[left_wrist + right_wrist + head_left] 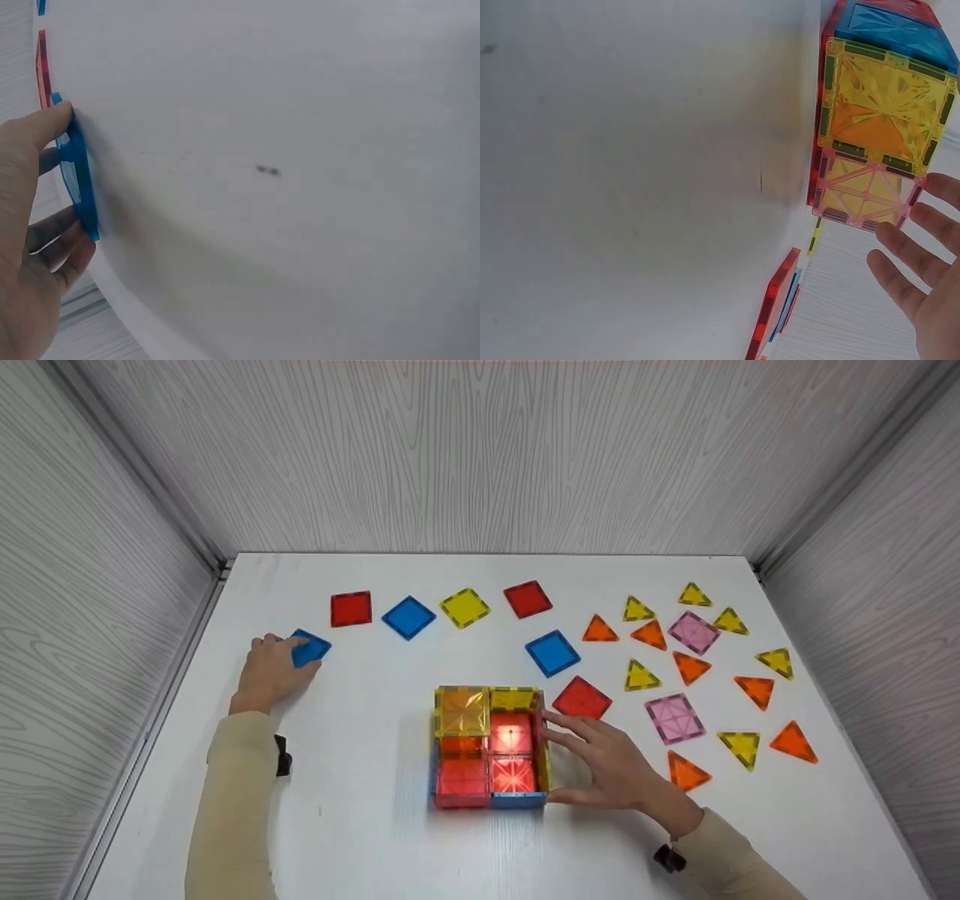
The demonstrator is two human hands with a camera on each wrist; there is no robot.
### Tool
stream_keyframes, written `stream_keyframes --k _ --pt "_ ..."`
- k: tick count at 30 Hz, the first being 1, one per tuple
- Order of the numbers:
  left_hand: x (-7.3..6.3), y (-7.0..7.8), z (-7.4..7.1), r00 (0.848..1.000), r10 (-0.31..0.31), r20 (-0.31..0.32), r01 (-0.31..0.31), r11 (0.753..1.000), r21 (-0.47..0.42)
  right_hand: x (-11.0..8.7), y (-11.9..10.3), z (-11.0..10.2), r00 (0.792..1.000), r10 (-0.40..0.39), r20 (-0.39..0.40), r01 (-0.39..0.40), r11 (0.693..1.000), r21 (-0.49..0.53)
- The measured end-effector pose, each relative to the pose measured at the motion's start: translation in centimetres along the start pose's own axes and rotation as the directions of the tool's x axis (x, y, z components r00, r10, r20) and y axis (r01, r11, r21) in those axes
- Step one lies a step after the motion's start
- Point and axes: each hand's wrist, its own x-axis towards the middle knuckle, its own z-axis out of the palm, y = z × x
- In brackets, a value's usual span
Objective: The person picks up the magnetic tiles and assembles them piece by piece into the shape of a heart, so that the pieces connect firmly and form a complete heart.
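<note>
Desk (360,825): smooth. Tile (310,651) near left edge: translucent plastic. Box (463,712): glossy. Wall (480,457) along far edge: matt, wood-grained. Sleeve (234,802): cloth.

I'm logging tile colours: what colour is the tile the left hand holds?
That tile is blue; the head view shows its face best.

With our left hand (274,669) we bend thumb and fingers (294,642) into a pinch, the left forearm (236,802) behind it, while to its right our right hand (611,763) spreads nearly straight fingers, the right forearm (739,855) slanting behind.
</note>
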Motion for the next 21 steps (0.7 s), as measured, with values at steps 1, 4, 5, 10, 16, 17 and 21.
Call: stream_keyframes --k 1,4,5,10,16,17,21 --pt "-0.1 0.1 -0.1 1.000 -0.001 0.005 0.001 1.000 -0.004 0.0 0.0 0.0 1.000 -0.004 -0.002 0.004 1.000 -0.002" --pt "-0.3 0.7 -0.4 1.000 0.009 0.020 -0.009 1.000 -0.012 -0.1 0.0 0.1 1.000 -0.015 -0.012 0.015 1.000 -0.007" --pt "-0.4 1.0 -0.4 1.000 0.017 0.024 -0.017 1.000 -0.013 -0.1 -0.1 0.1 1.000 -0.017 -0.016 0.017 1.000 -0.010" --pt "-0.7 4.2 -0.7 0.996 0.084 0.032 -0.083 0.996 -0.018 -0.5 -0.4 0.0 0.999 -0.014 -0.034 0.013 0.999 -0.030" --pt "-1.8 9.6 -0.9 0.969 0.247 -0.008 -0.247 0.969 -0.029 -0.9 -1.2 0.2 0.999 -0.020 -0.049 0.017 0.998 -0.057" --pt "-2.0 10.6 -0.9 0.959 0.282 -0.016 -0.283 0.959 -0.029 -1.0 -1.3 0.2 0.998 -0.024 -0.054 0.020 0.998 -0.062" --pt "-3.1 14.6 -0.8 0.907 0.421 -0.028 -0.421 0.906 -0.027 -1.3 -1.7 0.3 0.996 -0.046 -0.080 0.040 0.996 -0.080"
